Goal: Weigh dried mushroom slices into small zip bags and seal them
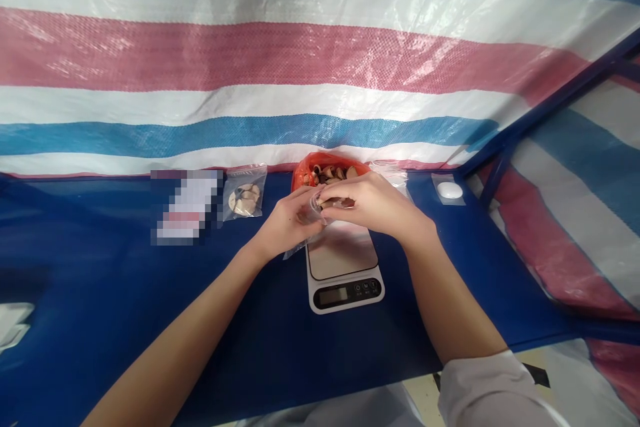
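Observation:
My left hand is closed around a clear plastic bag, whose lower corner hangs out below the fingers. At the mouth of that bag my right hand pinches a small pale brown dried piece; its exact kind is hard to make out. Both hands meet above the far part of a white digital kitchen scale. Just behind them stands an open red plastic bag with several brown and cream dried slices in it. Part of the red bag is hidden by my hands.
On the blue table, a zip bag of pale slices lies left of the red bag. Farther left is a blurred-out item. Clear bags lie behind my right hand, and a small bag with a white oval object at right.

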`<state>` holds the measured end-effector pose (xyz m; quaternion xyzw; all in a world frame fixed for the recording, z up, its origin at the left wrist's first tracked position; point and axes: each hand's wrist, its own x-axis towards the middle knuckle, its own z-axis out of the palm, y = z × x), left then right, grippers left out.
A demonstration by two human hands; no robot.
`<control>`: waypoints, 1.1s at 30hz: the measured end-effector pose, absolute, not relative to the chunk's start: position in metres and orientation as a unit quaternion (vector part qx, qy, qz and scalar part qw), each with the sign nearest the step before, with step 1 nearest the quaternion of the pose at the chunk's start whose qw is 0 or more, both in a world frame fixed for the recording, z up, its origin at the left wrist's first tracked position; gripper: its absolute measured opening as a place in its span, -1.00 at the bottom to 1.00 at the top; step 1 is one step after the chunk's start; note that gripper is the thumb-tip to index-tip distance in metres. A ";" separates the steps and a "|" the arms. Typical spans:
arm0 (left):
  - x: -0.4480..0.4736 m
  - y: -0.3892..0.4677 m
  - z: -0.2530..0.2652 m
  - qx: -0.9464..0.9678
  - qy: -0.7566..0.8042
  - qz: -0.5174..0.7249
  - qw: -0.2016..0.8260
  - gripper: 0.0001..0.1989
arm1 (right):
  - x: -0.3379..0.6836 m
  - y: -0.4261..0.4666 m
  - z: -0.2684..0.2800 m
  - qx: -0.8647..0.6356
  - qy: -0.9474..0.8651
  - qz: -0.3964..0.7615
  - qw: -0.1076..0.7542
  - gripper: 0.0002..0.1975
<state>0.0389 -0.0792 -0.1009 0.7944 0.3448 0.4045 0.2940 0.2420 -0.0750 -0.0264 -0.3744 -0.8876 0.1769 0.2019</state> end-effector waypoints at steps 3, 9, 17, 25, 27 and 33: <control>0.038 -0.078 -0.104 0.795 0.343 0.405 0.294 -0.55 | 0.239 -0.076 -0.027 -0.375 -0.891 0.169 0.193 -0.87; 0.035 -0.074 -0.111 0.771 0.357 0.425 0.312 -0.38 | 0.238 -0.076 -0.028 -0.385 -0.888 0.156 0.196 -0.86; 0.035 -0.076 -0.105 0.739 0.395 0.431 0.334 -0.39 | 0.252 -0.071 -0.026 -0.378 -0.866 0.227 0.238 -0.82; 0.026 -0.074 -0.103 0.720 0.438 0.422 0.335 -0.35 | 0.283 -0.046 -0.048 -0.441 -0.848 0.200 0.214 -0.84; 0.025 -0.073 -0.103 0.722 0.437 0.419 0.335 -0.36 | 0.278 -0.042 -0.053 -0.455 -0.852 0.201 0.165 -0.86; 0.022 -0.071 -0.105 0.728 0.427 0.429 0.322 -0.39 | 0.259 -0.033 -0.068 -0.456 -0.856 0.223 0.096 -0.85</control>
